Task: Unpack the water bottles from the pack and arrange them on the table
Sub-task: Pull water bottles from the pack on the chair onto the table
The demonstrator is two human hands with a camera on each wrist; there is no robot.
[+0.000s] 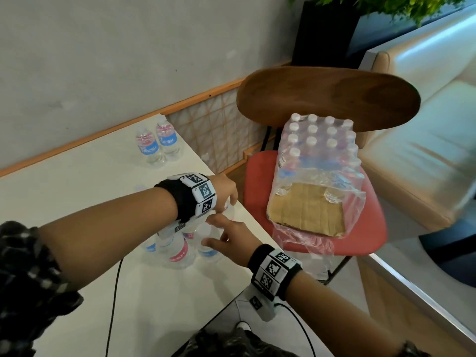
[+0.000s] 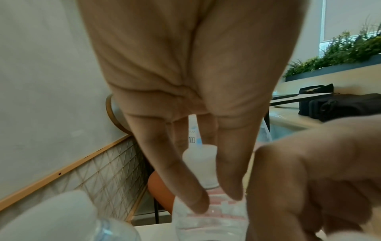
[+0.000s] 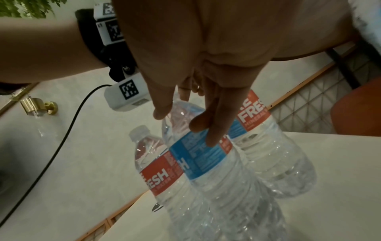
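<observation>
Several clear water bottles with red or blue labels stand bunched near the right edge of the white table (image 1: pixel 77 202). My left hand (image 1: pixel 226 197) reaches down over one bottle (image 2: pixel 200 159), its fingertips (image 2: pixel 195 205) on either side of the white cap, pinching the neck. My right hand (image 1: pixel 221 235) is beside it, its straight fingers (image 3: pixel 214 130) lying on the blue-labelled bottle (image 3: pixel 202 159) and its thumb against the shoulder. A red-labelled bottle (image 3: pixel 158 176) stands against it. The torn plastic pack (image 1: pixel 316 155), still holding several bottles on a cardboard tray (image 1: pixel 306 210), sits on the red chair (image 1: pixel 365 228).
Two more bottles (image 1: pixel 154 145) stand at the table's far edge by the wall. A black cable (image 1: pixel 113 292) hangs off the table's near side. The chair's wooden backrest (image 1: pixel 327 96) rises behind the pack, and a cushioned bench (image 1: pixel 425 140) lies further right.
</observation>
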